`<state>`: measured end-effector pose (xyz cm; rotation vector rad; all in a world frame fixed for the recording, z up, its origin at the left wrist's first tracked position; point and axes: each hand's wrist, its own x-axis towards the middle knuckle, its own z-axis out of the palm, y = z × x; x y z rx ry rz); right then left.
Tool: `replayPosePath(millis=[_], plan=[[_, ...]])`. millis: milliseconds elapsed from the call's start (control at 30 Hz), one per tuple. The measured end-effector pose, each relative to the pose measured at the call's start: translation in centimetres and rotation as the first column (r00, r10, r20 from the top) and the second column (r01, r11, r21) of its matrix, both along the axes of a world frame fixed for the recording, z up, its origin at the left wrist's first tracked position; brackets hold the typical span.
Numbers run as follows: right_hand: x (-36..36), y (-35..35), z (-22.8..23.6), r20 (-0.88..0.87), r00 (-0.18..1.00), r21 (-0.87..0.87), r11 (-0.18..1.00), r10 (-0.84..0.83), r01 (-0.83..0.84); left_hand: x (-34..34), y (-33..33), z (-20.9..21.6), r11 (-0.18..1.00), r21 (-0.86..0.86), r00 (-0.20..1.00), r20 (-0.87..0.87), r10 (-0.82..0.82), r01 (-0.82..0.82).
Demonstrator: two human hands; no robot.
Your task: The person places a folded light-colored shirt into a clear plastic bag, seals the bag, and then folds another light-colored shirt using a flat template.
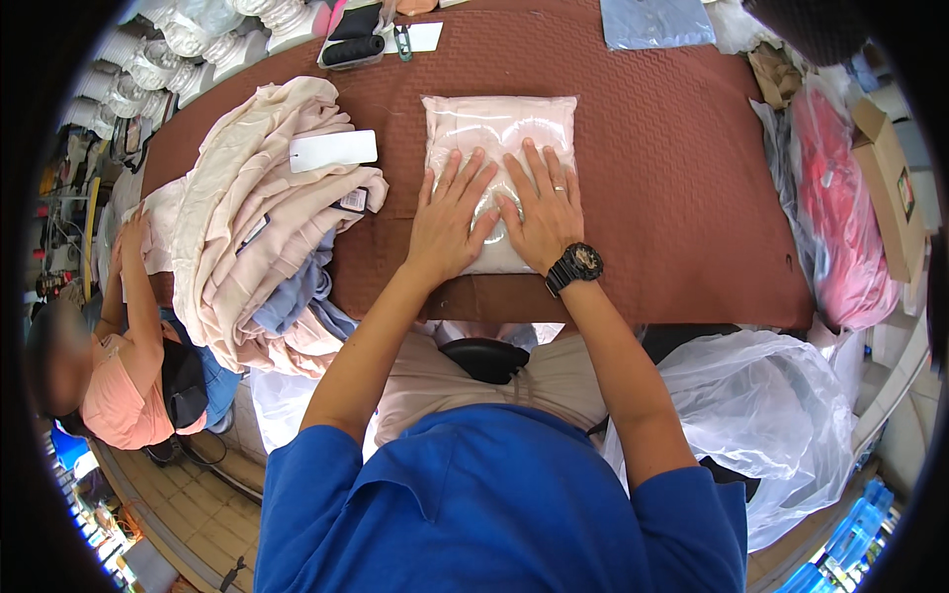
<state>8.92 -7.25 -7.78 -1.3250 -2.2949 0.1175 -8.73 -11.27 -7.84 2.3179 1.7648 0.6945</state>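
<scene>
Flat on the brown-covered table in front of me lies a clear plastic bag with a folded pale pink garment inside (499, 128). My left hand (450, 222) presses on its left half, palm down with fingers stretched out. Beside it, my right hand (542, 212) rests on the right half in the same way, fingers spread; that arm wears a black wristwatch (574, 266). The two thumbs nearly meet at the middle of the bag. Both palms cover its lower part.
A heap of pale pink garments (267, 198) with a white tag (334, 150) lies to the left. Black thread spools (354, 51) and small snips (402, 42) sit at the back. A bagged blue garment (657, 22) lies far right. Another person (133, 381) works at the left.
</scene>
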Motion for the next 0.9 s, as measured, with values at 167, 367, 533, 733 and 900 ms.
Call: replayPosePath(millis=[167, 367, 533, 733, 900], plan=[[0.08, 0.11, -0.15, -0.005, 1.000, 0.020, 1.000, 0.009, -0.009, 0.01, 0.05, -0.09, 1.000, 0.013, 1.000, 0.007, -0.004, 0.004], [0.13, 0.12, -0.33, -0.001, 1.000, 0.020, 1.000, 0.004, -0.004, 0.13, 0.09, -0.13, 1.000, 0.000, 1.000, -0.006, 0.002, -0.002], [0.04, 0.17, -0.42, 0.016, 1.000, 0.013, 1.000, -0.001, 0.001, 0.16, 0.06, -0.13, 1.000, -0.002, 1.000, -0.017, 0.008, -0.008], [-0.01, 0.17, -0.53, 0.009, 1.000, 0.016, 1.000, -0.008, 0.008, 0.16, 0.16, -0.23, 1.000, 0.005, 0.999, -0.032, 0.007, -0.007], [-0.06, 0.15, -0.53, 0.009, 1.000, 0.014, 1.000, -0.011, 0.011, 0.19, 0.12, -0.18, 1.000, -0.014, 0.999, -0.035, 0.012, -0.013]])
